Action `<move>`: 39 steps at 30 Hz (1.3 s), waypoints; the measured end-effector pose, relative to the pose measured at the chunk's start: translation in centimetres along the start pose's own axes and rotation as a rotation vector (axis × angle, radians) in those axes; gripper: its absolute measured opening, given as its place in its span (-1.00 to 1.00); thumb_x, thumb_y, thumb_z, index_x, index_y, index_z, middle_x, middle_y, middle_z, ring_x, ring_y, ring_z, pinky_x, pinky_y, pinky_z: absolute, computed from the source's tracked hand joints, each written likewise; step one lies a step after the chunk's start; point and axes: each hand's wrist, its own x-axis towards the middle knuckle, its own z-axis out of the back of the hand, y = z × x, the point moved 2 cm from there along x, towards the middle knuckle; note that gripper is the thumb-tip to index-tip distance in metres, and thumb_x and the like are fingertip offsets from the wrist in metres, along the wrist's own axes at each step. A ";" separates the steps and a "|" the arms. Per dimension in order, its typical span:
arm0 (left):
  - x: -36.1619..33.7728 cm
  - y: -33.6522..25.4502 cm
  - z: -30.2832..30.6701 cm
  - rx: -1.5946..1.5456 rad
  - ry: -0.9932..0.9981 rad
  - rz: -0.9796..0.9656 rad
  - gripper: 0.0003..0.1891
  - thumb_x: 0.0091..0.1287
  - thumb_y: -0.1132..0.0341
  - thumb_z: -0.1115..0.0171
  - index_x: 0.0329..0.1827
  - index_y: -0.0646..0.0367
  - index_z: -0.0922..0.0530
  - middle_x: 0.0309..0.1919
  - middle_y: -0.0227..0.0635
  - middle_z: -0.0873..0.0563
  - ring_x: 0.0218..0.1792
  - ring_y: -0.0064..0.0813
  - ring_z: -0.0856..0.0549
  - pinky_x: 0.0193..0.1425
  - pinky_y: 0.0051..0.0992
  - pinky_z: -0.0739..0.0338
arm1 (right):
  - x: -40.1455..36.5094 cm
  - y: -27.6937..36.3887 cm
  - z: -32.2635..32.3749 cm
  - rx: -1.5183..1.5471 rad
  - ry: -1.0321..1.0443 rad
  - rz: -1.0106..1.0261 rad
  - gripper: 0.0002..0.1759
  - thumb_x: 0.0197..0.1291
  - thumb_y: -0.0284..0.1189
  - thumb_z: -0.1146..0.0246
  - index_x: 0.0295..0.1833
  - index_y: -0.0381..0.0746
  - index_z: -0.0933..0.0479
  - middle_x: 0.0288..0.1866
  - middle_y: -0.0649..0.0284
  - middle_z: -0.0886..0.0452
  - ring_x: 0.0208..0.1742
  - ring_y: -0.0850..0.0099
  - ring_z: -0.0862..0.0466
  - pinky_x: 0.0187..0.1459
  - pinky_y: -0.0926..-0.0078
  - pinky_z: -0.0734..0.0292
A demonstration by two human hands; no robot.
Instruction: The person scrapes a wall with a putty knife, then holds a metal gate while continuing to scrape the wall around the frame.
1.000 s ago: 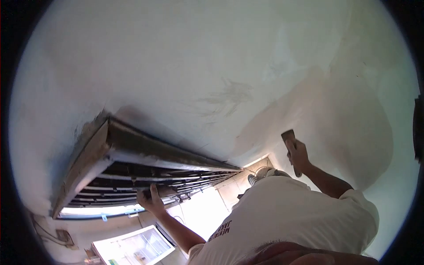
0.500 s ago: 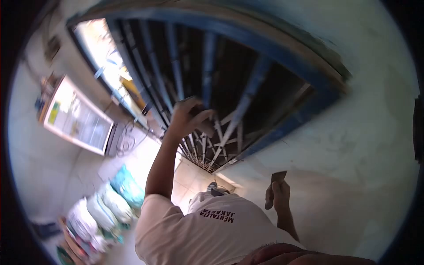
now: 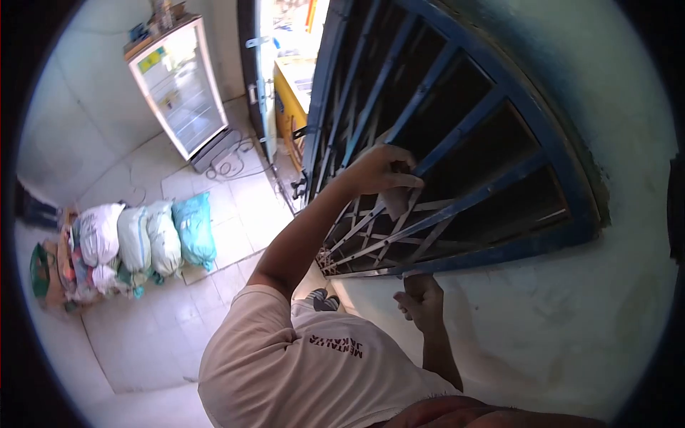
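My left hand (image 3: 382, 171) is raised in front of the folding metal gate (image 3: 457, 146) with blue and bare grey bars. Its fingers are closed on a grey-brown sheet (image 3: 394, 203) that looks like sandpaper and hangs below the thumb. Whether the sheet touches a bar cannot be told. Lower down, my right hand (image 3: 422, 303) is closed beside the white wall, just under the gate's blue bottom frame (image 3: 492, 257). A small flat brown piece (image 3: 414, 274) shows at the top of its fingers, mostly hidden.
Several stuffed sacks (image 3: 146, 235) lie on the tiled floor (image 3: 235, 228) at left. Behind them stands a glass-door display fridge (image 3: 182, 89), with a loose cable (image 3: 228, 167) on the floor near its base. Past the bright doorway is a yellow cabinet (image 3: 289, 107).
The view has swung, so the gate sits further right and the fridge and sacks show more fully. My right hand is now close under the gate frame, its brown piece less exposed.
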 end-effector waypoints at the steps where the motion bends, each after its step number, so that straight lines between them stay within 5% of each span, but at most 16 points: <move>1: 0.0 0.0 0.0 0.002 -0.009 -0.016 -0.66 -0.01 0.15 -0.43 -0.35 0.24 -0.61 -0.49 -0.24 -0.65 -0.42 -0.43 -0.62 -0.28 -0.48 -0.45 | 0.6 0.2 -0.3 -0.003 0.004 0.047 -0.67 -0.01 -0.63 -0.32 -0.12 -0.27 -0.39 -0.53 0.24 -0.54 -0.63 0.61 -0.49 -0.67 0.69 -0.35; 6: -0.4 0.1 -0.4 -0.009 -0.040 0.022 -0.66 -0.01 0.13 -0.44 -0.35 0.23 -0.62 -0.50 -0.25 -0.65 -0.43 -0.42 -0.62 -0.28 -0.47 -0.45 | 2.1 0.5 -0.5 0.178 -0.062 0.142 -0.59 0.04 -0.65 -0.26 0.04 -0.28 -0.35 -0.45 0.24 -0.55 -0.72 0.64 -0.40 -0.72 0.72 -0.32; 13: -3.3 -2.3 -1.0 -0.013 -0.408 -0.105 -0.71 0.07 0.20 -0.37 -0.30 0.24 -0.58 -0.45 -0.31 -0.66 -0.42 -0.43 -0.64 -0.28 -0.48 -0.47 | 2.2 1.0 -1.0 0.131 0.009 0.265 -0.27 0.11 -0.60 -0.23 0.37 -0.35 -0.06 0.09 0.00 -0.49 -0.70 0.68 -0.38 -0.68 0.76 -0.33; 16: -7.0 -1.1 -1.7 -0.305 -0.537 0.188 -0.73 0.22 0.19 -0.27 -0.20 0.22 -0.55 -0.35 -0.28 -0.65 -0.34 -0.45 -0.63 -0.22 -0.49 -0.51 | 2.0 1.0 -1.1 0.209 0.016 0.268 -0.21 0.12 -0.62 -0.20 0.42 -0.34 0.06 0.28 -0.07 -0.33 -0.69 0.70 -0.38 -0.68 0.79 -0.33; 22: -15.5 3.2 -8.5 -1.468 -0.588 0.795 -0.60 0.37 -0.02 0.01 -0.09 0.17 -0.50 -0.34 -0.33 -0.62 -0.38 -0.49 -0.61 -0.24 -0.48 -0.53 | 2.0 0.8 -1.4 0.216 0.024 0.380 -0.18 0.15 -0.61 -0.17 0.44 -0.29 0.12 0.41 -0.02 -0.15 -0.64 0.71 -0.39 -0.68 0.79 -0.32; 28: -22.8 3.6 -11.4 -1.558 -0.614 0.922 -0.45 0.32 -0.22 0.05 -0.02 0.11 -0.49 -0.34 -0.37 -0.62 -0.38 -0.46 -0.62 -0.29 -0.45 -0.57 | 2.7 1.0 -2.1 0.280 -0.028 0.381 -0.13 0.12 -0.55 -0.26 0.45 -0.27 0.12 0.42 0.06 -0.14 -0.41 0.67 -0.48 -0.62 0.76 -0.37; 32: -26.3 7.7 -10.9 -1.700 -0.307 0.530 -0.34 0.29 -0.33 0.18 0.09 0.07 -0.45 -0.25 -0.39 -0.62 -0.33 -0.51 -0.60 -0.30 -0.52 -0.52 | 3.9 -1.5 -2.0 0.123 -0.099 0.451 -0.15 0.13 -0.51 -0.27 0.44 -0.27 0.06 0.06 0.13 -0.44 -0.49 0.67 -0.45 -0.62 0.73 -0.33; 33: -25.4 5.4 -10.1 -1.564 -0.493 0.674 -0.32 0.29 -0.36 0.24 0.07 0.06 -0.44 -0.23 -0.40 -0.61 -0.31 -0.52 -0.59 -0.29 -0.53 -0.51 | 3.5 -1.1 -1.9 0.142 -0.073 0.363 -0.17 0.13 -0.49 -0.27 0.43 -0.27 0.04 -0.07 0.17 -0.48 -0.53 0.67 -0.43 -0.62 0.72 -0.32; 37: -25.0 5.1 -8.4 -1.436 -0.344 0.479 -0.31 0.30 -0.35 0.26 0.11 0.09 -0.41 -0.16 -0.37 -0.60 -0.22 -0.49 -0.61 -0.17 -0.50 -0.52 | 3.4 -0.7 -2.2 0.194 -0.073 0.314 -0.24 0.14 -0.47 -0.27 0.39 -0.31 -0.05 -0.44 0.37 -0.42 -0.63 0.69 -0.35 -0.63 0.70 -0.27; 39: -24.5 4.4 -7.9 -1.333 -0.363 0.473 -0.31 0.32 -0.32 0.25 0.14 0.13 -0.38 -0.13 -0.33 -0.60 -0.17 -0.47 -0.61 -0.09 -0.48 -0.52 | 3.8 -1.4 -2.3 0.189 -0.077 0.339 -0.25 0.15 -0.47 -0.27 0.39 -0.30 -0.06 -0.41 0.36 -0.43 -0.64 0.70 -0.33 -0.64 0.70 -0.26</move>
